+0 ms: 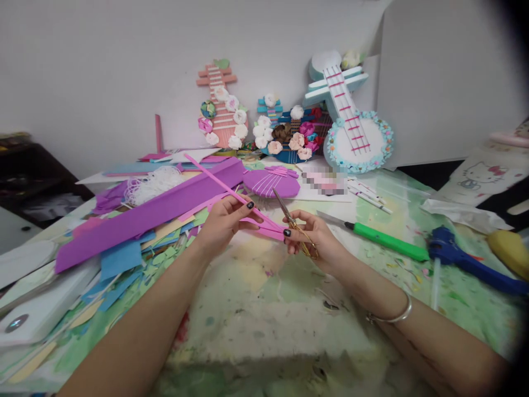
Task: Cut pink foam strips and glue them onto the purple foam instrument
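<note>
A long, narrow pink strip (212, 177) runs slantwise through the fingers of my left hand (223, 223), which pinches it between thumb and fingers. Its lower end reaches my right hand (320, 242), whose thumb presses near it. Held in that same hand are small scissors (306, 241) with gold handles, their blades pointing up and away to the left. Whether the blades are fully closed is hard to see. Just beyond both hands lies a purple instrument-shaped cutout (270, 183) with white strings and pink bars.
At left lie a long purple sheet (157, 212), white string (152, 184) and coloured scraps (165, 259). A green-handled knife (390, 241), a blue glue gun (471, 259) and a cup (481, 171) are on the right. Decorated model instruments (225, 124) lean against the wall.
</note>
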Demonstrator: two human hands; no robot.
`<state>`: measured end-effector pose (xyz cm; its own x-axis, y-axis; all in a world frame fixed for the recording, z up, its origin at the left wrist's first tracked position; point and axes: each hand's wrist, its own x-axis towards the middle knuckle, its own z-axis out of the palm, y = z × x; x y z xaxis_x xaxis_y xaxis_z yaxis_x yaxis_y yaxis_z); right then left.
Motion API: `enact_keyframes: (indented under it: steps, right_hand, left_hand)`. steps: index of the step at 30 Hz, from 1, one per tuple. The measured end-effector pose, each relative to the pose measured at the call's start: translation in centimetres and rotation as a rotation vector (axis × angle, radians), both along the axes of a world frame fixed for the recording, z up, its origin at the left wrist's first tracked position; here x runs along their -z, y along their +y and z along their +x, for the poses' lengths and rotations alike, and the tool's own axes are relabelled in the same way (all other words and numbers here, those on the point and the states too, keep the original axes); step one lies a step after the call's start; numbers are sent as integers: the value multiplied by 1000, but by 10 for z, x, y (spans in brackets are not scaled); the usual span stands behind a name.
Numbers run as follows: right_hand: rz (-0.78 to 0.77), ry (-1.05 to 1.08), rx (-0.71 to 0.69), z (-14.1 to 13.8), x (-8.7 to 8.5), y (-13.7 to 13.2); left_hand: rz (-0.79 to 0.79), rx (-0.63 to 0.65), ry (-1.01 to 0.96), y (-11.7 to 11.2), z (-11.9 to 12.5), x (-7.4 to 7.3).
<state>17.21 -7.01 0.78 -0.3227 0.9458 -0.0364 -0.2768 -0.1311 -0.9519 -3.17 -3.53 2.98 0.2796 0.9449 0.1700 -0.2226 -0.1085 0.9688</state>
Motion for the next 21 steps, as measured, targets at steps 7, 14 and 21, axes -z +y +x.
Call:
enact_keyframes:
  steps: [7, 14, 21]
  right_hand:
    - [155, -199, 89, -4, 2, -2]
    - [569, -749, 145, -2, 9, -4]
    - [710, -935, 241, -2, 10, -4]
  left_hand:
    - [19, -80, 0, 3, 0, 4]
    - [54, -230, -67, 7, -7, -1]
    - [63, -188, -94, 6, -10, -6]
